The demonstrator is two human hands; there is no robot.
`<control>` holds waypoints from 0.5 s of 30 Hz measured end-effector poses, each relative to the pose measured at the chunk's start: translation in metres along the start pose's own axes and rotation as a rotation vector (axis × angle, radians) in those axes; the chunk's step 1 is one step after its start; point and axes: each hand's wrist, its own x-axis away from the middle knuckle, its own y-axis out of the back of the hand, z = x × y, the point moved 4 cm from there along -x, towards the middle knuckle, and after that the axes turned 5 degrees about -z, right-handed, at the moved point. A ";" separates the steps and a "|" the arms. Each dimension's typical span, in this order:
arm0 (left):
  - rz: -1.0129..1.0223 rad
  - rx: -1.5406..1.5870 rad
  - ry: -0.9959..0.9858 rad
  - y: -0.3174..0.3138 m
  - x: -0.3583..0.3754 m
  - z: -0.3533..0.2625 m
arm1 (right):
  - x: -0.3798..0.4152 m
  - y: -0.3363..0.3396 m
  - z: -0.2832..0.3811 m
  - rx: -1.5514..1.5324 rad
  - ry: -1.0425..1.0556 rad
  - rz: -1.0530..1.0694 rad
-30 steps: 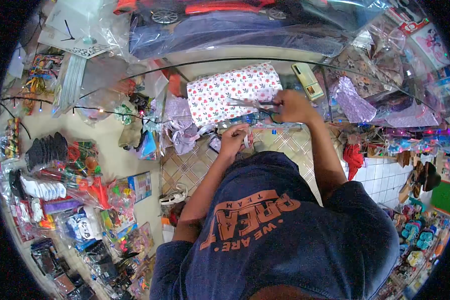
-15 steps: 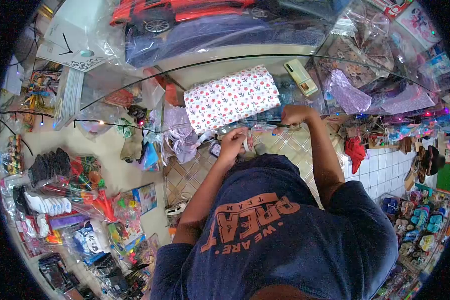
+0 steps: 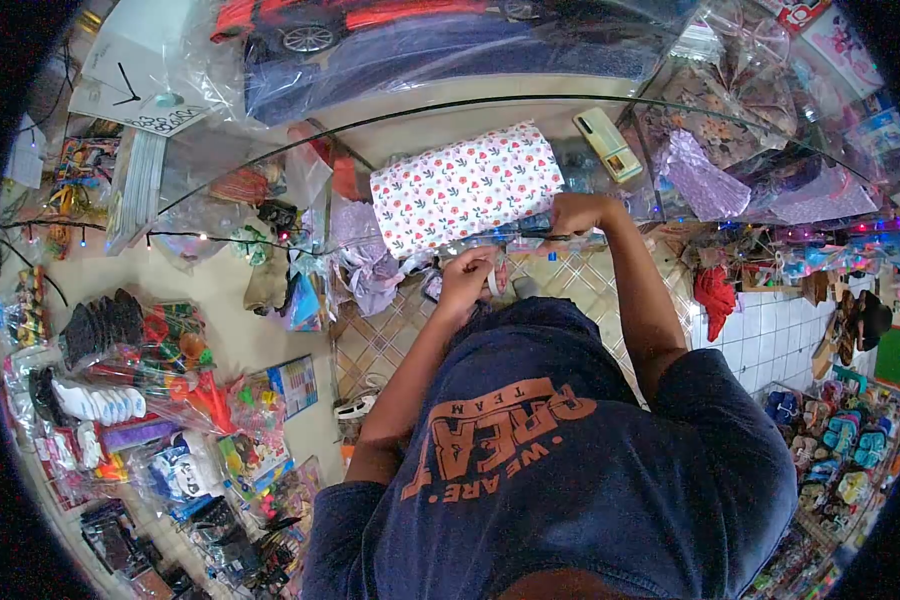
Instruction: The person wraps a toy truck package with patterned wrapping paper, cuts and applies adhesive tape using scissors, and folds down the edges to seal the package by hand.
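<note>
A parcel wrapped in white paper with a red flower print [image 3: 467,188] lies on the glass counter in front of me. My left hand [image 3: 465,279] is just below its lower edge, thumb and fingers pinched together; what they hold is too small to make out. By the parcel's lower right corner, my right hand [image 3: 578,214] is closed round dark scissors [image 3: 558,237], which point left toward my left hand. A gold phone [image 3: 607,144] lies on the glass beyond the right hand.
Crumpled lilac wrapping [image 3: 365,255] lies left of the parcel, more lilac paper [image 3: 703,175] to the right. A string of lights [image 3: 203,237] runs along the counter edge. Boxed toy cars [image 3: 310,38] stand behind. Packed socks [image 3: 100,402] and sandals [image 3: 840,433] fill the sides.
My right hand has shifted slightly left and up with the scissors, closer to the parcel's corner. The left hand stays pinched, a little higher. The view has shifted slightly.
</note>
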 end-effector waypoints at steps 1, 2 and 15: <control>-0.005 -0.004 0.006 0.000 0.000 0.000 | -0.004 0.001 -0.001 0.042 0.053 0.003; -0.007 -0.004 0.007 0.003 -0.003 0.004 | -0.008 0.003 -0.002 0.085 0.106 0.006; -0.009 -0.187 -0.017 -0.001 0.000 0.013 | -0.010 0.007 0.005 0.108 0.063 0.051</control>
